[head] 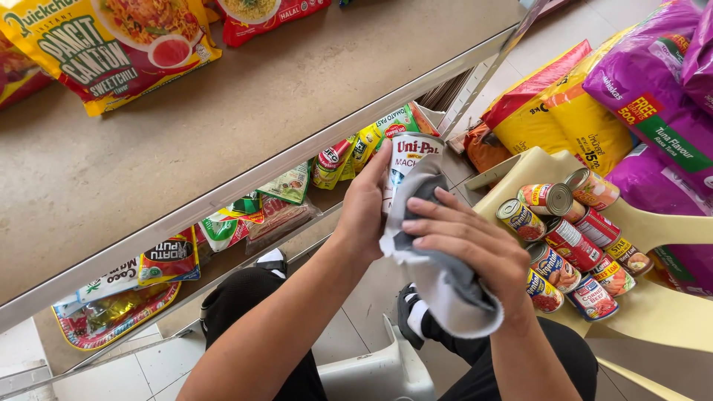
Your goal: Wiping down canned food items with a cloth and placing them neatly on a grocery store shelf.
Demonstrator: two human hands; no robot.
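By my left grip (364,212) I see a white can (407,160) with red lettering; under my right grip (471,249), a grey-and-white cloth (445,286). Right of it, red-labelled cans (568,241) on a cream chair (661,312); beyond, purple bags (653,96).

Two bare forearms reach up from the bottom of the view and meet near the centre. The left hand (364,208) is raised, fingers curled closed around a can (408,167), thumb side towards the camera. The right hand (475,249) lies just beside it, palm down, fingers spread and pressing a grey and white cloth (445,286) against the can. Both wrists are bent slightly inward.
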